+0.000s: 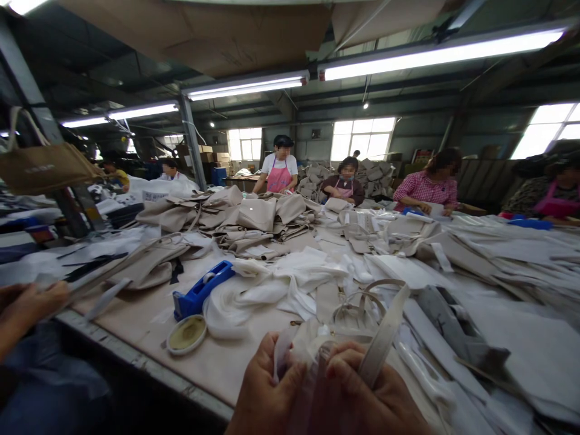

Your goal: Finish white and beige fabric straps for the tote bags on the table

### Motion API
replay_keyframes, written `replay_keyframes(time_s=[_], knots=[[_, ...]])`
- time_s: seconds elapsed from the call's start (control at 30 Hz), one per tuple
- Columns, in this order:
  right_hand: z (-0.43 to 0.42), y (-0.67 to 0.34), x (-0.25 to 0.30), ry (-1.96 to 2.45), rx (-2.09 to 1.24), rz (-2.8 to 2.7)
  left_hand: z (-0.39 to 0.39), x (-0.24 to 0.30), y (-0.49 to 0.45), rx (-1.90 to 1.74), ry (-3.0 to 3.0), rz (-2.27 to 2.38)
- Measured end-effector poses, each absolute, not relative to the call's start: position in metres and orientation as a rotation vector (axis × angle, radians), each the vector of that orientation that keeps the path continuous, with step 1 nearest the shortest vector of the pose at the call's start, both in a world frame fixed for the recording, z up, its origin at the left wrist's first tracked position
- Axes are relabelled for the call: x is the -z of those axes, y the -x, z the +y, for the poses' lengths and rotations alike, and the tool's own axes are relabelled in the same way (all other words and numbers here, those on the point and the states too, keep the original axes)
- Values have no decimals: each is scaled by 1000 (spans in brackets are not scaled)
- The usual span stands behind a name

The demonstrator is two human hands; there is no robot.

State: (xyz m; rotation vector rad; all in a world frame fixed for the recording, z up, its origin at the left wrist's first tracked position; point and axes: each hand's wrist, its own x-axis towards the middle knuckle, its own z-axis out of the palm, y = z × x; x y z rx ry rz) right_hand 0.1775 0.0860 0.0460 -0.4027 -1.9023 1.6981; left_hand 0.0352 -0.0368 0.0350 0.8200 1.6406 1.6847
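Observation:
At the near edge of the table, my left hand [269, 383] is closed, its thumb and fingers pinching a thin white wrapping strip [281, 353]. Close beside it, my right hand [374, 389] is curled around a beige strap [385, 332], which rises from the fist and bends over at the top. Both hands meet around a pale bundle whose lower part is blurred and partly hidden by the fingers. Just beyond them lie more beige straps [362, 302] in a loop and a heap of white wrapping sheets [294, 272].
A blue tape dispenser [203, 290], a round tin [186, 334] and a grey tape dispenser [462, 326] stand on the table. Beige bag pieces [254, 214] pile up at the back. A co-worker's hands [34, 305] work at left; several people stand or sit across the table.

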Motion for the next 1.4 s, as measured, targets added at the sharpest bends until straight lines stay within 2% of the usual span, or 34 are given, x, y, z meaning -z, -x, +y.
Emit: replay_keyframes(time_s=[0.2,0.4,0.57,0.73,0.9,1.03,1.13,1.27,1.4], knots=[[86,-173,-45,470,-2223,-1677,-36,-26,-37,-1664,-890,1539],[85,-168,-45,453,-1968,-1812,-35,-37,-38,-1498,-1074,1316],[93,-180,-53,576,-1850,-1919,-36,-41,-27,-1401,-1161,1517],[86,-180,-60,505,-1901,-1978,-30,-44,-34,-1394,-1162,1462],[74,-173,-66,657,-2057,-1806,-34,-44,-30,-1398,-1269,1514],[82,-183,-77,649,-1944,-2032,-44,-49,-3,-1437,-1263,1468],[90,-187,-79,574,-2026,-2069,-48,-51,7,-1467,-1287,1531],[93,-180,-68,557,-2084,-1978,-45,-53,-8,-1467,-1391,1677],[91,-173,-59,576,-1946,-1995,-34,-60,-27,-1350,-1430,1653]])
